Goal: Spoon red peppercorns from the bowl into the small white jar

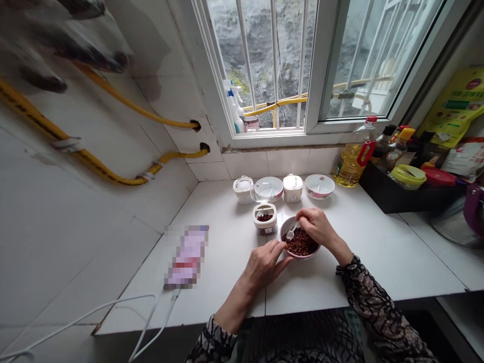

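- White-topped, the bench (227,282) ran beneath a barred window (264,75) as a person in patterned lace sleeves worked with both hands.
- At the bench's middle stood the mixing bowl (301,257), partly filled with dark red flakes (304,244).
- Grasped in the right hand (315,227), a small white spoon (290,235) reached into the bowl, its tip at the flakes.
- Fingers and thumb of the left hand (264,262) gripped the bowl's near-left side.
- Just left of it, the open jar (265,227) held more dark red pieces, its lid raised.
- Behind stood, left to right, a white canister (243,189), a pale bowl (268,188), a second canister (292,188) and a floral bowl (319,187); the canisters' contents could not be made out.
- Yellow oil partly filled a red-handled bottle (351,164) beside a black bin (397,195) of bottles and tubs.
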`<action>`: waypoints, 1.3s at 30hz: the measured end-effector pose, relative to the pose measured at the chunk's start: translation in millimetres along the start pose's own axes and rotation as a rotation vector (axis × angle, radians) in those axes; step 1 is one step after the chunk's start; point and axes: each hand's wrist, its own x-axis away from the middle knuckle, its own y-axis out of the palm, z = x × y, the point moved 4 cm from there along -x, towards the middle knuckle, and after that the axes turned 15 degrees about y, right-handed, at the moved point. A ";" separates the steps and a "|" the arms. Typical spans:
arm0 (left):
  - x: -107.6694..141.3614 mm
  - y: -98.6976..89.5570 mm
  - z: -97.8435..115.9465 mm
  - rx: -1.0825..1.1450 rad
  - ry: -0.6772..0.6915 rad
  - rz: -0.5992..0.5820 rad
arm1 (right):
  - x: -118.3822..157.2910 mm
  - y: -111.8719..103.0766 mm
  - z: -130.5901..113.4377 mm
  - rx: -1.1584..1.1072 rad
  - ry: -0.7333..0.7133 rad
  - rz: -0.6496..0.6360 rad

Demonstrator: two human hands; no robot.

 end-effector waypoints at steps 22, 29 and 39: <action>0.9 0.8 -0.2 -0.007 -0.002 -0.006 | -8.7 -4.4 21.7 -0.514 0.401 -0.087; 1.4 1.3 -0.2 -0.010 -0.003 -0.009 | -8.7 1.1 -0.4 -0.632 0.223 0.005; 0.8 1.3 -0.6 -0.004 -0.014 -0.008 | 5.3 12.7 -32.0 -0.046 -0.278 0.081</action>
